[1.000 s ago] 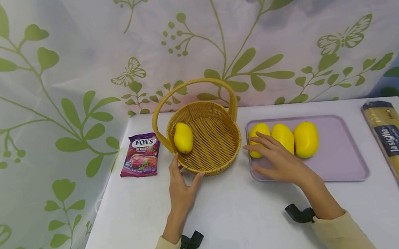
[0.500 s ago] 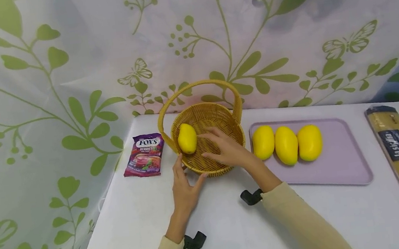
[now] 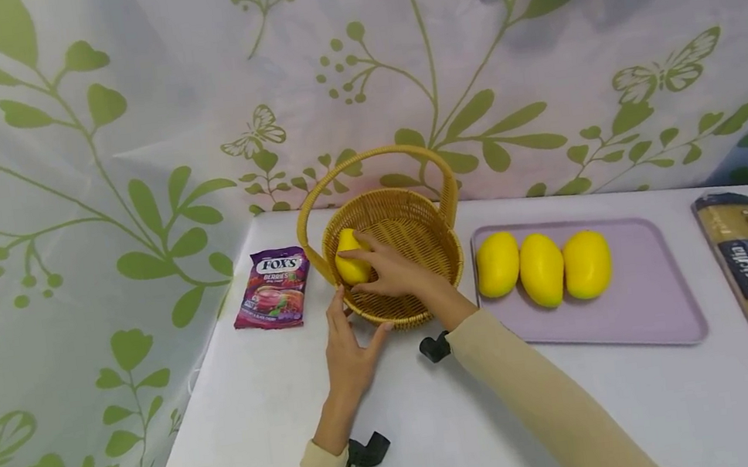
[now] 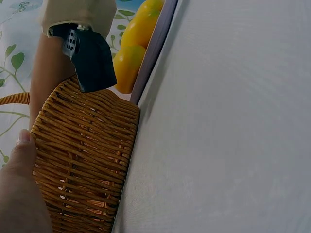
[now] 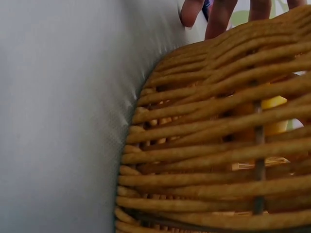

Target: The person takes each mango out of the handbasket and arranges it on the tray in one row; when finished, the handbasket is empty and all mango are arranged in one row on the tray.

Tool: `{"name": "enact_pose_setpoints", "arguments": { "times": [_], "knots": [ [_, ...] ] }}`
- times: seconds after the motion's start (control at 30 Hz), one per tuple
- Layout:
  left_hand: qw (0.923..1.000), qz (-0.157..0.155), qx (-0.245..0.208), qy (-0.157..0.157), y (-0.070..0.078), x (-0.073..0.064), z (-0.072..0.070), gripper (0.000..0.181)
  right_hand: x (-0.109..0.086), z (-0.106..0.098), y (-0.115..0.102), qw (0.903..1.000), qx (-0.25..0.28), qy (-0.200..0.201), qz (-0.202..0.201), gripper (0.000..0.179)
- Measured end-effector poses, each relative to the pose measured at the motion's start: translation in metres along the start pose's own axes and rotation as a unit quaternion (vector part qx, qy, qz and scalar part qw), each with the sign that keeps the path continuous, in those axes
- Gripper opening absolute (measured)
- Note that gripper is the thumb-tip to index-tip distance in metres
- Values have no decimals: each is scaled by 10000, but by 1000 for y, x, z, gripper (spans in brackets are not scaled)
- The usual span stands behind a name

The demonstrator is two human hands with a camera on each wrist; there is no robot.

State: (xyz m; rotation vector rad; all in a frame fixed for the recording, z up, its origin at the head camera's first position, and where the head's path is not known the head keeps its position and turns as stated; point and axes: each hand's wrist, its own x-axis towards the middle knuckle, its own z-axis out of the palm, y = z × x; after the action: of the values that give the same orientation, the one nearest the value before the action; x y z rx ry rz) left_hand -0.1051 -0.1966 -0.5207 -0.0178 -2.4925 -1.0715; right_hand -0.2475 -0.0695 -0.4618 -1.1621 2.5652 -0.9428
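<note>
White tabletop (image 3: 440,428): my left hand (image 3: 348,349) braces the basket (image 3: 443,256) at 7 o'clock; right grip (image 3: 389,270) closes around the mango (image 3: 348,266); lift straight.

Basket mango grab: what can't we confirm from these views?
- Right hand grip on the mango: head view, fingers cover the contact; cannot tell if closed.
- Right wrist view: basket weave fills the frame, mango only glimpsed.
- Left hand in left wrist view: cut off by the edge.
</note>
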Motion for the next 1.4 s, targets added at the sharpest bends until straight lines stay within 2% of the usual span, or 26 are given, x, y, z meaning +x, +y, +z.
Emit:
{"name": "enact_pose_setpoints", "arguments": {
  "times": [0.43, 0.7, 0.83, 0.97, 1.13, 1.4],
  "knots": [
    [10000, 44, -1, 84, 0, -1, 1, 96, -3, 2, 2, 9990, 414, -101, -129, 54],
    [9999, 121, -32, 113, -1, -1, 2, 96, -3, 2, 2, 9993, 326, 18, -195, 51],
    [9999, 84, -9, 113, -1, -1, 2, 96, -8, -5, 0, 9988, 270, 263, -324, 50],
    [9999, 78, -13, 98, 0, -1, 3, 96, -21, -18, -2, 9968, 184, 615, -474, 48],
    [9999, 90, -56, 106, 2, -2, 3, 96, -47, -36, -1, 9925, -10, 1003, -700, 48],
    [9999, 30, -106, 30, 0, -3, 4, 94, -88, -54, 6, 9900, -207, 1244, -635, 49]
  ]
}}
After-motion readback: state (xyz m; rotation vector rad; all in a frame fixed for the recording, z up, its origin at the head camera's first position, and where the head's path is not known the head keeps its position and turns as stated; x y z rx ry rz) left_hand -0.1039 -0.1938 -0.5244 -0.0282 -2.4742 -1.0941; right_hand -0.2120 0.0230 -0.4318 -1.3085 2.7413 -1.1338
